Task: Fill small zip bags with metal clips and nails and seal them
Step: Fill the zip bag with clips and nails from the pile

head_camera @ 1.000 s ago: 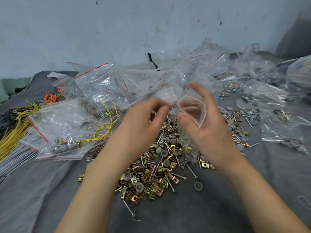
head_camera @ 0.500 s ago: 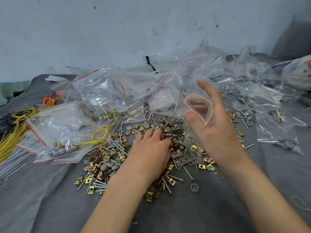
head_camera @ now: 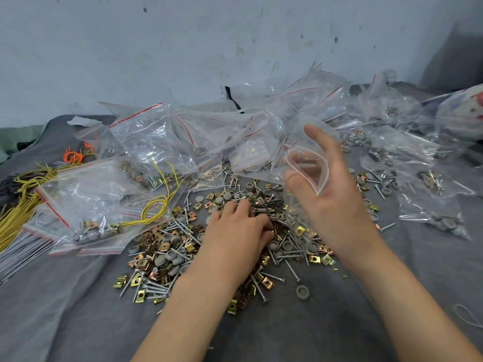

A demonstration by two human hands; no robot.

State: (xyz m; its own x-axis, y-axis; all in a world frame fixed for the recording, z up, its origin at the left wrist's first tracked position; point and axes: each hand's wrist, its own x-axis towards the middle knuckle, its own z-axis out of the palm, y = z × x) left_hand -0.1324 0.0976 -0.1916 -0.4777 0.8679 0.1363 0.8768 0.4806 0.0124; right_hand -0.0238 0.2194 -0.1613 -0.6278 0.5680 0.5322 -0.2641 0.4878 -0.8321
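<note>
Now you're at the filling step: your right hand point(head_camera: 332, 202) pinches the zip bag point(head_camera: 307, 163), mouth held wide, just above the pile of clips and nails point(head_camera: 170, 246) on the grey cloth point(head_camera: 339, 322). Your left hand point(head_camera: 237, 231) lies palm-down in the pile, fingers curled; whether its grip has caught anything, I cannot tell. Next, lift a few pieces and drop them cleanly into the mouth.
</note>
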